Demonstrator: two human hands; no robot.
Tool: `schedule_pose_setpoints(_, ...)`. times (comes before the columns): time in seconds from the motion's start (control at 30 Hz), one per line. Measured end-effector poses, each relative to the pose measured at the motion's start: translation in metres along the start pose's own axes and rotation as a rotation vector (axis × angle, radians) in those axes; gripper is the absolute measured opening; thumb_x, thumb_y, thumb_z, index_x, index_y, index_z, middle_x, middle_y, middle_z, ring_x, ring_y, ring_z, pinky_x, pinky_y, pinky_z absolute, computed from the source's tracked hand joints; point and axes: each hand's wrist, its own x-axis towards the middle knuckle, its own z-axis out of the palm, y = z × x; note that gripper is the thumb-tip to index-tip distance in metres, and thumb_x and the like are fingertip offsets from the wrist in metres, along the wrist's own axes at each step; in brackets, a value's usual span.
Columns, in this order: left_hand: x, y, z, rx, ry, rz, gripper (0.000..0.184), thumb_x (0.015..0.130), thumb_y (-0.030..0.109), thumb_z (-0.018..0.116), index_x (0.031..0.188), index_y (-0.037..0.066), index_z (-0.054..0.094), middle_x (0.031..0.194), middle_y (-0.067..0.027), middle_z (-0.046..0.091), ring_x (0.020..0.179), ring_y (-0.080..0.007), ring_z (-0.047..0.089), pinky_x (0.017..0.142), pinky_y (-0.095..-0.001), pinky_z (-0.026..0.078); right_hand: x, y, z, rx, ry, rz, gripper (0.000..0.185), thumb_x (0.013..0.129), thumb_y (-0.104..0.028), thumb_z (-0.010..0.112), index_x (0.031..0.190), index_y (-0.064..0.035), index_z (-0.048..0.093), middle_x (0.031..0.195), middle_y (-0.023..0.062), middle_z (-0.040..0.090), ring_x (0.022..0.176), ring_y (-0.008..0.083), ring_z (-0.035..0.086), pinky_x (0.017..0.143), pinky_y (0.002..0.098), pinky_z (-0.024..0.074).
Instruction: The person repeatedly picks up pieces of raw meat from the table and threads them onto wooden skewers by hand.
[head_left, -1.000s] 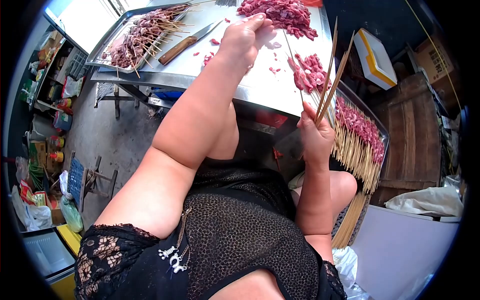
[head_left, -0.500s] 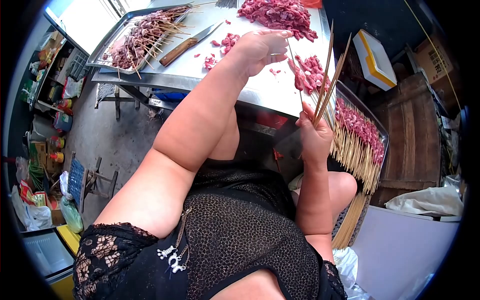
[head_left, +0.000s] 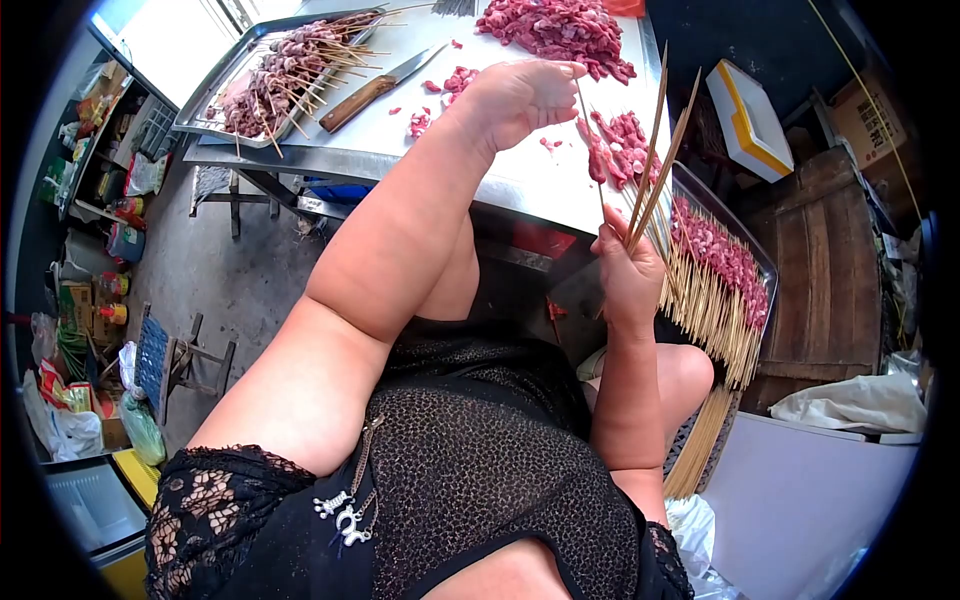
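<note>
Shiny counter [head_left: 525, 180], slick-looking meat [head_left: 556, 38], probably squishy; sticks [head_left: 664, 163] look light, stiff, best held low. Right grip [head_left: 632, 280]'s round several; left grip [head_left: 522, 102] half-curled, can't tell what's inside.

Smooth metal table [head_left: 540, 185], matt wooden skewers [head_left: 668, 155], glossy meat pile [head_left: 555, 40]

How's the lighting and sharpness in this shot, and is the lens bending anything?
Head view: strong wide-angle bending, with black corners; head view: the white surface at upper left looks washed out; head view: the tabletop is bright, the space under it dark; head view: left hand and right hand look fairly sharp.
</note>
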Motion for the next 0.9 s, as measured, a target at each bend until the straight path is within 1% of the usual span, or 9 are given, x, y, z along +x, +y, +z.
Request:
schedule_pose_setpoints(0.27, -0.0001, 0.0007, 0.0003, -0.010, 0.004, 0.009, 0.022, 0.085, 0.006, 0.054, 0.103, -0.006, 0.058, 0.077, -0.0086, 0.063, 0.070, -0.0171, 0.064, 0.073, -0.0297, 0.055, -0.0007, -0.0043, 0.0014, 0.015, -0.013, 0.050, 0.024, 0.087, -0.007, 0.060, 0.110, -0.0025, 0.062, 0.073, -0.0008, 0.058, 0.062, 0.0023, 0.048, 0.052, 0.0137, 0.0332)
schedule_pose_setpoints(0.53, -0.0017, -0.0009, 0.0043, 0.074, 0.022, 0.022, 0.024, 0.086, 0.006, 0.053, 0.106, -0.006, 0.058, 0.078, -0.0081, 0.063, 0.071, -0.0159, 0.063, 0.072, -0.0287, 0.055, -0.0014, -0.0076, 0.0033, 0.067, -0.049, 0.113, 0.022, 0.089, -0.007, 0.056, 0.110, -0.0017, 0.061, 0.071, 0.0006, 0.057, 0.050, 0.0019, 0.041, 0.044, 0.0149, 0.0297)
schedule_pose_setpoints(0.67, -0.0034, -0.0013, 0.0071, 0.120, 0.023, 0.034, 0.023, 0.087, 0.009, 0.054, 0.106, -0.004, 0.059, 0.078, -0.0067, 0.063, 0.070, -0.0139, 0.062, 0.071, -0.0277, 0.055, -0.0022, -0.0096, 0.0025, 0.058, -0.063, 0.100, 0.022, 0.089, -0.007, 0.055, 0.110, -0.0009, 0.060, 0.071, 0.0010, 0.057, 0.049, 0.0024, 0.041, 0.044, 0.0147, 0.0301)
schedule_pose_setpoints(0.9, -0.0025, -0.0005, 0.0059, 0.102, 0.068, 0.064, 0.022, 0.089, 0.012, 0.053, 0.103, -0.004, 0.061, 0.077, -0.0063, 0.063, 0.070, -0.0131, 0.062, 0.071, -0.0272, 0.055, -0.0033, -0.0059, 0.0031, 0.046, -0.068, 0.089, 0.022, 0.090, -0.008, 0.055, 0.110, -0.0005, 0.060, 0.071, 0.0011, 0.057, 0.049, 0.0027, 0.041, 0.044, 0.0150, 0.0308)
